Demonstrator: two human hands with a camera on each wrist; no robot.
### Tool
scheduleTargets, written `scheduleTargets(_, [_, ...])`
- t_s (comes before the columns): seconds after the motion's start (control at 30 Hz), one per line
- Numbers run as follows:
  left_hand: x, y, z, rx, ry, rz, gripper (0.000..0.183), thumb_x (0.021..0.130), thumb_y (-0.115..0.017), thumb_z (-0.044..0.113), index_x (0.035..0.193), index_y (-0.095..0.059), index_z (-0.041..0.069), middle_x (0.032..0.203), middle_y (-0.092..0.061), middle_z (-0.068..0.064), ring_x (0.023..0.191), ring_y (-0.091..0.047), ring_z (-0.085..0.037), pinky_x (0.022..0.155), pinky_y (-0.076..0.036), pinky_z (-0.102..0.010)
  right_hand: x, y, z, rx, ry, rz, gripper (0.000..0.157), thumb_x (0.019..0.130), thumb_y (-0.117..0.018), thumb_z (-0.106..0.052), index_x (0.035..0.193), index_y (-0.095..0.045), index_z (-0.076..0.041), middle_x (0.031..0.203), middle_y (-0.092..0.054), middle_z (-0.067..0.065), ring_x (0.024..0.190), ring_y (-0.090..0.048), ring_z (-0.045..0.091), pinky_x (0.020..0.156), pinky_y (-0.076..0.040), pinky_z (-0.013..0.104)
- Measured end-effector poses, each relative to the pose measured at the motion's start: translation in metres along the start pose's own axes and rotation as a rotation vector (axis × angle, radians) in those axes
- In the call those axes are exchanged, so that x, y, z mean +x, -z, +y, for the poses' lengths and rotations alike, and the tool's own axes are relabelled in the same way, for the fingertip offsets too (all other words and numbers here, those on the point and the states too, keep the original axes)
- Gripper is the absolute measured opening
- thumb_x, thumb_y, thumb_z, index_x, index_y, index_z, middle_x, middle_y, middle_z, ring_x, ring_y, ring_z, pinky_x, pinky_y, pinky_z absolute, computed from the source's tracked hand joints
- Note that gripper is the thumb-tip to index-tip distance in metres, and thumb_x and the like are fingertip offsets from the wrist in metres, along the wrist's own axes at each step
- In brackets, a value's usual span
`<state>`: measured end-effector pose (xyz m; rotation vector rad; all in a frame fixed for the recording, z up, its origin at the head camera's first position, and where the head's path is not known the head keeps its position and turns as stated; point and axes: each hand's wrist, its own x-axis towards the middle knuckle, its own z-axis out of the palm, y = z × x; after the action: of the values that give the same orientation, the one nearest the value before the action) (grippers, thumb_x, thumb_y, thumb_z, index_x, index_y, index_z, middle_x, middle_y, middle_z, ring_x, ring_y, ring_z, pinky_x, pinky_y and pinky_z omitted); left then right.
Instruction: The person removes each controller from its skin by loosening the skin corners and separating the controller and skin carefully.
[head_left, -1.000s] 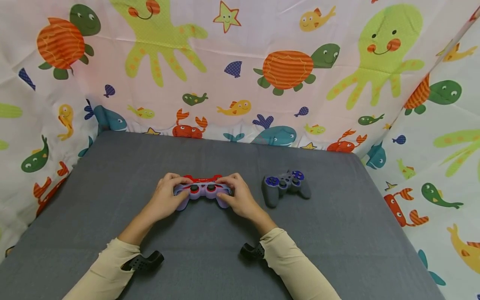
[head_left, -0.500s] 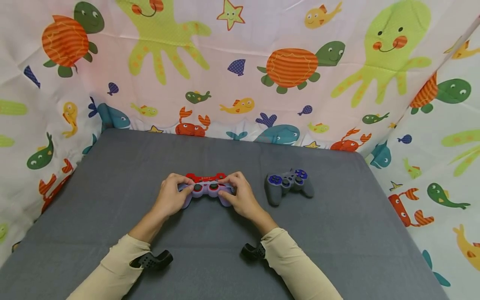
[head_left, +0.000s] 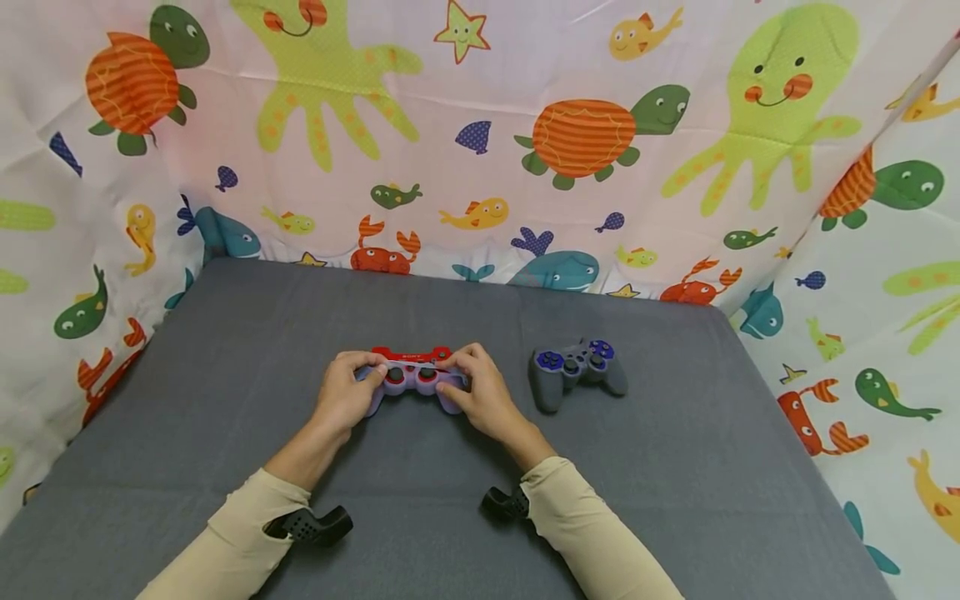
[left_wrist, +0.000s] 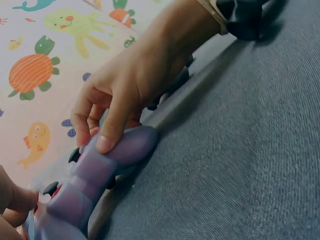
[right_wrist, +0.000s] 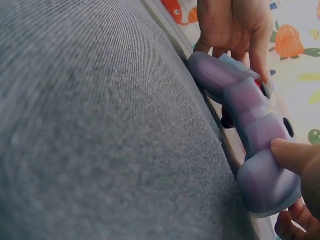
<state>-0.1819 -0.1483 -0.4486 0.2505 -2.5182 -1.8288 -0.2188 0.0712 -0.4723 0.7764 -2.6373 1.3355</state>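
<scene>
A red game controller [head_left: 411, 353] lies on the grey cloth. A translucent lilac silicone cover [head_left: 408, 382] wraps its grips and lower body, with two black thumbsticks poking through; the red upper part shows bare. My left hand [head_left: 347, 393] pinches the cover's upper edge on the left, thumb beside the left stick. On the right, my right hand [head_left: 486, 393] grips the cover's edge, its thumb [left_wrist: 111, 135] pressing near the right grip in the left wrist view. The left hand's fingers [right_wrist: 235, 30] hold the far end in the right wrist view.
A dark grey controller [head_left: 577, 372] with blue buttons lies to the right of my right hand. Behind the grey cloth [head_left: 675, 500] hangs a curtain [head_left: 420, 100] printed with sea animals. Black wrist cameras [head_left: 311, 527] sit at both sleeves.
My left thumb has moved up and inward to the left stick, and the left forearm has shifted right. The cover's upper edge looks pulled taut across the controller's face. The right hand keeps its hold.
</scene>
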Motion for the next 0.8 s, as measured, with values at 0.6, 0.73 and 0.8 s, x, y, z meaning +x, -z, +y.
scheduleTargets(0.6, [-0.001,-0.006,-0.012,0.054,-0.214,-0.014,0.013,0.094,-0.068,0.002,0.102,-0.076,-0.003,0.123,-0.058,-0.019,0.130,-0.040,-0.035,0.114,-0.025,-0.051,0.002,0.000,-0.002,-0.047,-0.010,0.073,0.025,0.084,-0.083,-0.015,0.107,-0.077,-0.009,0.097,-0.063,0.006,0.081,-0.050,0.015,0.072,-0.041,0.026])
scheduleTargets(0.73, [0.004,0.001,-0.018,0.109,-0.288,-0.069,0.010,0.093,-0.069,0.000,0.098,-0.077,-0.001,0.120,-0.058,-0.020,0.122,-0.048,-0.037,0.105,-0.036,-0.053,0.002,-0.001,0.001,-0.021,-0.043,0.064,0.025,0.084,-0.083,-0.014,0.109,-0.077,-0.010,0.099,-0.062,0.006,0.083,-0.049,0.015,0.074,-0.041,0.026])
scheduleTargets(0.8, [0.006,0.006,-0.021,0.122,-0.308,-0.090,0.010,0.093,-0.069,0.001,0.098,-0.077,-0.001,0.120,-0.058,-0.020,0.118,-0.051,-0.035,0.100,-0.041,-0.052,0.002,-0.002,0.002,0.007,-0.059,0.049,0.026,0.085,-0.082,-0.013,0.110,-0.077,-0.011,0.100,-0.061,0.007,0.085,-0.049,0.015,0.075,-0.041,0.026])
